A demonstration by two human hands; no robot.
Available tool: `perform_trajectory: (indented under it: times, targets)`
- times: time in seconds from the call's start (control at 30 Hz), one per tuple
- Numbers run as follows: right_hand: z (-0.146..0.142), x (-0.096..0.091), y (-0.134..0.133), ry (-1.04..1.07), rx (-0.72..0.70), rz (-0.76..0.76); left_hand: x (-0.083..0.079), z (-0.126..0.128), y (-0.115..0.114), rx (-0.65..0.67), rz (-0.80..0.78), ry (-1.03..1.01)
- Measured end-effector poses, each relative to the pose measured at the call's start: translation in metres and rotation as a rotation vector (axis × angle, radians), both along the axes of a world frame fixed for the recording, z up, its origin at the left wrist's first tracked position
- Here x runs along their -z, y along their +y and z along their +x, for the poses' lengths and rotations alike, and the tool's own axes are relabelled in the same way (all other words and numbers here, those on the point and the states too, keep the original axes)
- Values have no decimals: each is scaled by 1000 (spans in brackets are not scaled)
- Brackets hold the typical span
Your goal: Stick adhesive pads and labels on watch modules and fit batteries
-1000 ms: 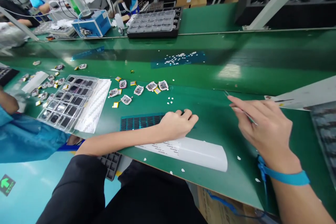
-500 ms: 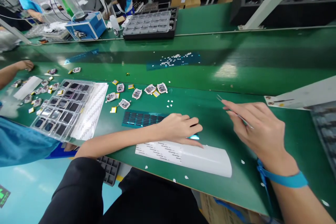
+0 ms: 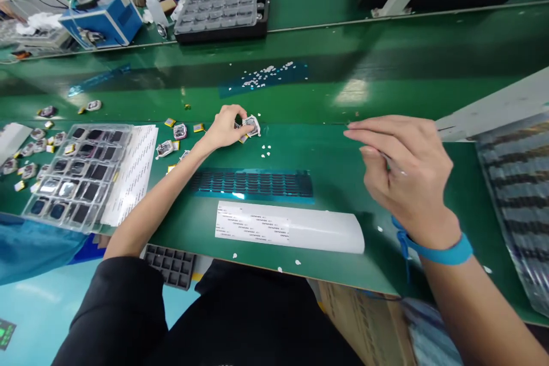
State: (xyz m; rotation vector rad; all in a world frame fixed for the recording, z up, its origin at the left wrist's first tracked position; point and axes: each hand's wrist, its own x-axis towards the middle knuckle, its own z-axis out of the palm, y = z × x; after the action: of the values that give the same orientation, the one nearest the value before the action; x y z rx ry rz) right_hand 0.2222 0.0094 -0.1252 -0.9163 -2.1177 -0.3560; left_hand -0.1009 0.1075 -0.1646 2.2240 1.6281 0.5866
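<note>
My left hand (image 3: 225,126) reaches forward over the green bench and pinches a small white-framed part (image 3: 251,124) from the loose group of such parts (image 3: 169,146). My right hand (image 3: 403,168) hovers above the bench at the right, fingers curled around thin tweezers that are mostly hidden by the hand; a blue strap circles the wrist. Between the hands lies a teal strip of small dark pads (image 3: 253,183), and just in front of it a white label sheet (image 3: 291,229).
A clear tray of dark parts (image 3: 75,174) on white paper lies at the left. A black tray stack (image 3: 223,8) and a blue box (image 3: 103,20) stand across the belt. Striped sheets (image 3: 514,200) fill the right edge. White scraps dot a blue film (image 3: 266,77).
My left hand left the teal strip and reached forward to take hold of a white-framed part. My right hand lifted a little. The view tilted downward.
</note>
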Motion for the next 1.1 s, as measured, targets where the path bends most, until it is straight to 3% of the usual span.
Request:
perform_trajectory:
  times: [0.07, 0.13, 0.23, 0.3, 0.37, 0.47, 0.63, 0.8, 0.97, 1.1]
  targets:
    - [-18, -7, -5, 21, -25, -30, -7, 4, -15, 5, 16, -85]
    - [-37, -9, -11, 48, -37, -44, -16, 8, -38, 28, -30, -363]
    - [-61, -6, -19, 84, -66, -57, -26, 15, -82, 87, -254, -866]
    - [-73, -3, -21, 91, -101, -126, -29, 19, -108, 102, -392, -981]
    - [-81, 2, -21, 81, -140, -205, -28, 23, -127, 97, -441, -1022]
    - [-89, 7, -20, 74, -179, -230, -22, 25, -140, 101, -392, -1055]
    - [-97, 13, -24, 84, -213, -222, -11, 27, -148, 91, -328, -1065]
    - [-99, 17, -32, 58, -200, -232, -13, 27, -158, 59, -178, -965]
    - [-90, 23, -34, -123, -161, -207, -11, 27, -160, 53, -90, -878]
    - [-81, 19, -30, -265, -284, -135, -9, 26, -157, 57, -90, -850]
